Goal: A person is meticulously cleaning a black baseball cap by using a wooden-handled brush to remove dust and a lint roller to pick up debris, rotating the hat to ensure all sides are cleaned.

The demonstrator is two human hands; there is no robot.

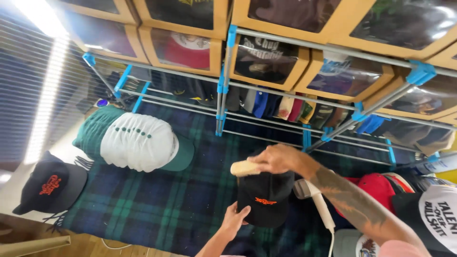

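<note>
Right hand (278, 159) closed around a pale wooden brush (245, 168), pressed to the top of the black cap (265, 197); left hand (233, 222) pinches the cap's lower-left edge. Cap sits on the plaid blanket (157, 200), right of the green-and-white trucker cap (138, 142), below the metal rack (266, 102).

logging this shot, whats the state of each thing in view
black cap: flat on the blanket, held at its brim
wooden brush: pressed on the cap's crown
left hand: gripping the brim
right hand: shut on the brush
plaid blanket: spread out
</note>
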